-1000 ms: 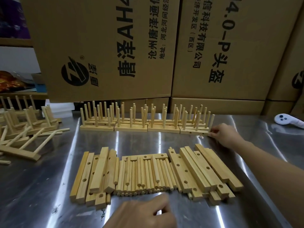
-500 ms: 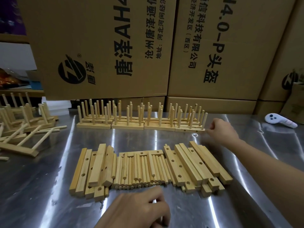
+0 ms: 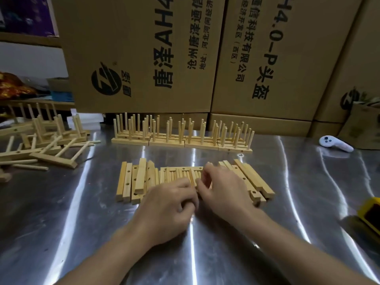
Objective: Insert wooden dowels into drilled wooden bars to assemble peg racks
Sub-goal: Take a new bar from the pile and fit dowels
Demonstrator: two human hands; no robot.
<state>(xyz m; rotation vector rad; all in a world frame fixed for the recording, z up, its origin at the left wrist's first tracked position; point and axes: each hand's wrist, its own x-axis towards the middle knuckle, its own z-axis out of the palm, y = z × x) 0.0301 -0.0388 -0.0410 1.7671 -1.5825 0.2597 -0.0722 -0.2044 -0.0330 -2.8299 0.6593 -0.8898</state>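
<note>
Dowels [image 3: 174, 175] are seen from the head view, laid side by side in a loose bed at the middle of the steel table [image 3: 82, 223]. They are flanked by a left stack of drilled bars [image 3: 131, 182] and a right stack of drilled bars [image 3: 253, 177].

Both hands are placed over the near ends of the dowels. The left hand [image 3: 164, 206] is laid knuckles up, its fingers [image 3: 181, 188] curled down onto the bed; whether anything is held under them cannot be told. The right hand [image 3: 226, 192] is set just beside it, and its fingers [image 3: 207, 173] are bent and closed with the thumb on a few dowels, though the number is hidden by blur.

Beyond the bed, a row of finished peg racks [image 3: 181, 140] is stood pegs up, end to end and several deep, near the foot of the cardboard boxes [image 3: 144, 48]. At the far left a heap of further racks [image 3: 41, 138] is tumbled on its sides, with stray dowels [image 3: 28, 166] strewn beside it. A white controller [image 3: 335, 143] is laid at the far right of the table, and a yellow object [image 3: 370, 212] is cut off by the right edge.
</note>
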